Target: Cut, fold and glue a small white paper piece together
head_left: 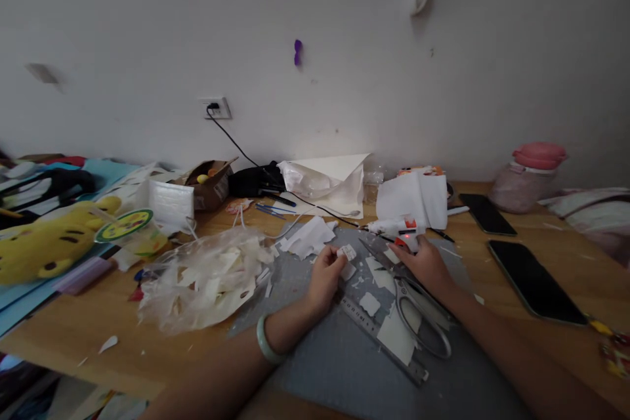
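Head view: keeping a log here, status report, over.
Left hand pinching small printed white piece. Right hand on glue gun. Scissors, steel ruler, white scraps crowd the grey mat close by.

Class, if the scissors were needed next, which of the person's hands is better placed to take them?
Probably the right hand: though it holds the glue gun, it is nearer the scissors. The left hand pinches a small white piece, farther away.

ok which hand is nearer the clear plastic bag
Left. The left hand is right of the clear plastic bag; the right hand is farther right, at the white glue gun.
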The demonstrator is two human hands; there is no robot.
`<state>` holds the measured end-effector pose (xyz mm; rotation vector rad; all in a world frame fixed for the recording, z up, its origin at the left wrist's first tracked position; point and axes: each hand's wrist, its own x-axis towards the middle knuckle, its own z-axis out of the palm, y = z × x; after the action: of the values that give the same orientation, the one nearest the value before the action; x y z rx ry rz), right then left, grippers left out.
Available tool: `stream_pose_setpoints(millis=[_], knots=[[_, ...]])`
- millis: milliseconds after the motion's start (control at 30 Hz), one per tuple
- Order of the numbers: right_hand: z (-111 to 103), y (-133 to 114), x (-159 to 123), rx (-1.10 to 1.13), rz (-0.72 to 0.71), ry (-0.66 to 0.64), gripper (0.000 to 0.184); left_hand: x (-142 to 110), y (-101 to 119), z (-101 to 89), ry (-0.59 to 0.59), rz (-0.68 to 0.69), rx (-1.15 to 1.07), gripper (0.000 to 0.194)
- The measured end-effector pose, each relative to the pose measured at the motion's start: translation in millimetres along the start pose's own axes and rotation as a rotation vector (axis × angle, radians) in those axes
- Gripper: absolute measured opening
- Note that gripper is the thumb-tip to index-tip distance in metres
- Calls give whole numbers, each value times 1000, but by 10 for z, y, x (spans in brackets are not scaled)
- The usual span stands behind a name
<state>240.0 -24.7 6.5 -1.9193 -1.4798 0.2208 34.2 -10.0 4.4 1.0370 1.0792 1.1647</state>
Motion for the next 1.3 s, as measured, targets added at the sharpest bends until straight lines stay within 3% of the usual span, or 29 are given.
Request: stream_pose_setpoints(millis=[200,367,533,633,800,1067,1300], knots=[[-10,-11,5,33,0,-11,38,25,-25,22,-22,14,-77,17],[-2,-11,0,19,-29,-13,40,-7,-9,40,-92,-9,-183,34],[6,-2,1,32,-25,-31,38,-9,-48,27,-173,55,-49,12],[11,6,-7,55,-43,-29,38,5,-59,20,-163,-41,-57,10],[19,8,-27,97,-53,-22,40,9,-8,39,-144,-230,-298,19],[17,-11,-46,23,-106,-69,41,79,44,40,-99,-351,-455,2],[17,-21,-53,-50,-117,-62,42,116,30,25,-123,-373,-468,3]])
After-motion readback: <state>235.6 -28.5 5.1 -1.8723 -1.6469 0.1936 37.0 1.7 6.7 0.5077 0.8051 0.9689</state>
